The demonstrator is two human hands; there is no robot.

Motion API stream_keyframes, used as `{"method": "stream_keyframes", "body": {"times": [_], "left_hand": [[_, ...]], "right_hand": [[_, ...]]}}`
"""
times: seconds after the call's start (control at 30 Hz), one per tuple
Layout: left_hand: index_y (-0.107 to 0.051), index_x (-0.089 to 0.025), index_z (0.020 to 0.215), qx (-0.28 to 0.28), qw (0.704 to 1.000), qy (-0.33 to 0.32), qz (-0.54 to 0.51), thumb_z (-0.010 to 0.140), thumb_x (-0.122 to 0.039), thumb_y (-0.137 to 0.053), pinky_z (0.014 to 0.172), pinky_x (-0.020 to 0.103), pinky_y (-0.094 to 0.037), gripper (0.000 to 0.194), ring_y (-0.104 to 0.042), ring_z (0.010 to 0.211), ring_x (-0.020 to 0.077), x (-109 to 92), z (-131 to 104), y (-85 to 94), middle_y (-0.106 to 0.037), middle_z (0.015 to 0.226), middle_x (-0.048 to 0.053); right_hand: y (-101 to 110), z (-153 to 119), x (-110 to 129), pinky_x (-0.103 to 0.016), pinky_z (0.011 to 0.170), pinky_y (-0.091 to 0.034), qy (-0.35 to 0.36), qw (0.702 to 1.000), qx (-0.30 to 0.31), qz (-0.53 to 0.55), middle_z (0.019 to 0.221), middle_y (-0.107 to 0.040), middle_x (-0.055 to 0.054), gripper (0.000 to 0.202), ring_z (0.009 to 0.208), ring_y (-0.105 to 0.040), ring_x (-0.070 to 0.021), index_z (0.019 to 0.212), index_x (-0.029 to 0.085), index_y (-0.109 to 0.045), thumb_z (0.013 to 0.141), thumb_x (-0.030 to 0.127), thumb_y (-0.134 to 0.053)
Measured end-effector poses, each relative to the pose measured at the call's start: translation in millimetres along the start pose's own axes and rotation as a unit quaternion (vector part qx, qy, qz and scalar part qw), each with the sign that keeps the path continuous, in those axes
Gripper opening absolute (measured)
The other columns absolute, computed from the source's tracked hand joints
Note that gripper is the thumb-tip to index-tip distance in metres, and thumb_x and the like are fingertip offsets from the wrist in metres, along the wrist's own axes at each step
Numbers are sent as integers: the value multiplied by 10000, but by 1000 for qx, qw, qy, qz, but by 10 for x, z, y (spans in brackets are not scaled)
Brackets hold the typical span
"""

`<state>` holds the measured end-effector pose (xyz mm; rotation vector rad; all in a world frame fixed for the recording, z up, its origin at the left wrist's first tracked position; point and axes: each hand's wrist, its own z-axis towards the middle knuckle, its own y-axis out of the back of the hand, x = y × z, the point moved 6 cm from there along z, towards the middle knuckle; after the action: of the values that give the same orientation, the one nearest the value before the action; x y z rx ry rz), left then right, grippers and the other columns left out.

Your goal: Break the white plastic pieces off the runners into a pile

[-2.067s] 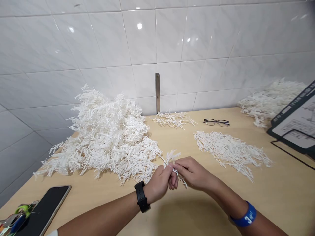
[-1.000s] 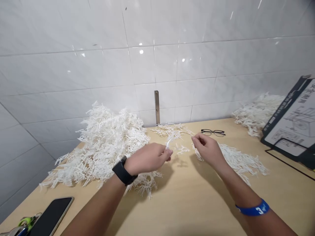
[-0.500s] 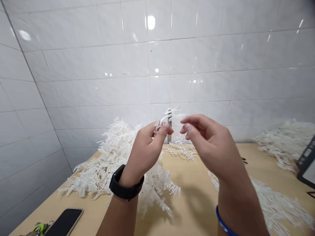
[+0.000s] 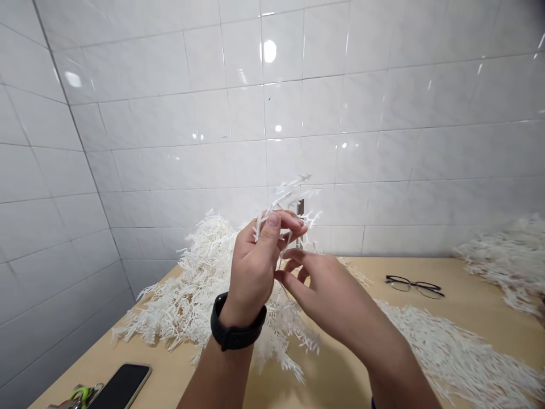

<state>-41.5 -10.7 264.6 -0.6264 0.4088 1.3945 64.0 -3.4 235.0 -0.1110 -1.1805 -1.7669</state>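
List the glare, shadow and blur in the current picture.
Head view: bright light reflections dot the tiled wall; head view: a soft shadow lies on the table below the right hand; head view: the white strands above the left hand look smeared; head view: the far-right white pile looks soft.

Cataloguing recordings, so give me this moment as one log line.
left hand: holding thin white branching strands | right hand: at one strand's lower end, hold unclear | beyond: tangled white strand heap | right: black-framed eyeglasses
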Motion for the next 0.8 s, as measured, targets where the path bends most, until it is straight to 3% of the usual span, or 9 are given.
{"method": "stream_keyframes", "body": {"times": [0.13,0.27,0.33,0.47,0.57,0.67,0.8], "left_hand": [[-621,-190,771,2,999,-18,-40,969,-397,-476,972,411,-525,321,-613,942,154,-77,-6,-12,-606,883,32],[-638,-191,796,14,999,-21,-43,973,-409,-465,968,388,-517,330,-608,960,163,-89,-20,-29,-611,891,41],[-653,-193,856,4,999,-34,1,976,-448,-443,958,373,-510,351,-607,966,170,-79,-22,-15,-631,924,53],[-651,-194,1014,-6,988,-46,148,975,-425,-460,970,335,-472,302,-598,1022,177,-30,-1,12,-655,1075,74],[-645,-204,1098,75,970,4,232,966,-374,-487,967,331,-467,267,-598,1073,194,92,8,-55,-659,1157,80],[-652,-212,1144,169,948,67,262,943,-342,-516,938,333,-482,275,-608,1080,210,244,-27,-146,-669,1181,80],[-683,-190,1107,156,949,85,260,927,-296,-508,849,290,-494,272,-638,964,187,336,-15,-147,-706,1079,64]], "right_hand": [[-108,58,7,-267,549,-402,19,994,46,101,752,-702,-28,199,626,-593,-154,798,218,-690,897,247,-520],[-107,112,-100,-248,550,-419,-12,973,77,216,695,-666,-20,186,615,-562,-130,717,186,-672,848,236,-550],[-25,152,-196,-244,550,-425,-33,962,43,267,708,-660,-23,169,616,-559,-124,746,176,-675,842,267,-570],[215,201,-423,-254,578,-449,-46,926,-101,360,728,-656,-31,208,664,-587,-139,823,172,-691,813,375,-651],[301,195,-570,-250,589,-465,-58,896,-170,405,769,-661,-31,232,714,-610,-150,824,186,-694,777,413,-699],[313,186,-645,-232,572,-467,-69,877,-199,432,813,-666,-20,219,709,-612,-136,814,200,-691,770,414,-710],[279,190,-640,-227,584,-487,-84,862,-198,459,782,-677,-15,220,707,-629,-134,823,194,-691,755,400,-728]]}}
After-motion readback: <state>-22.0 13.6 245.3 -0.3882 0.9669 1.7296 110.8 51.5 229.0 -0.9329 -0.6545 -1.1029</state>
